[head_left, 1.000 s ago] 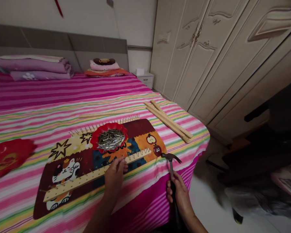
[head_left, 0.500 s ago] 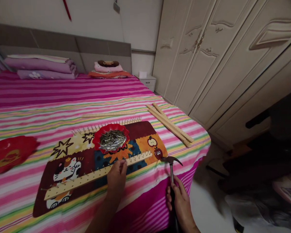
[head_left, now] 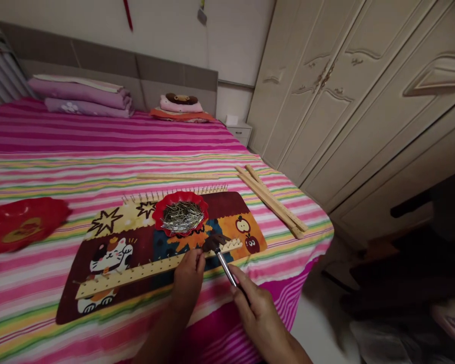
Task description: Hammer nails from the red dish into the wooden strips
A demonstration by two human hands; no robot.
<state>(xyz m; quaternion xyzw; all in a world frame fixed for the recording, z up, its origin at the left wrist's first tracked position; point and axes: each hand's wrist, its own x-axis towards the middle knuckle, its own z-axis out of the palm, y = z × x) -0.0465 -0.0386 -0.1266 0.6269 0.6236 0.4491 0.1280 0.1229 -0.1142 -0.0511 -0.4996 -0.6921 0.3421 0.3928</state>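
A pale wooden strip [head_left: 136,275] with holes and nails standing along it lies across a patterned mat [head_left: 144,247] on the bed. My left hand [head_left: 189,275] is closed in a pinch at the strip's middle; what the fingertips hold is hidden. In my right hand [head_left: 260,313] is a claw hammer [head_left: 224,265], gripped by its dark handle. The hammer's head is over the strip, just right of my left fingertips. Behind the strip stands a red scalloped bowl [head_left: 157,215] full of loose nails [head_left: 184,216].
Another nail-studded strip [head_left: 208,190] lies behind the bowl. Several bare wooden strips [head_left: 269,199] rest to the right, and one more strip [head_left: 178,176] lies farther back. A red tray [head_left: 41,215] sits at left. The bed's edge curves down at right, near a wardrobe [head_left: 326,101].
My right hand has swung the hammer leftward from beyond the strip's right end to beside my left fingertips. My left hand stays pinched at the strip. The view has shifted slightly.
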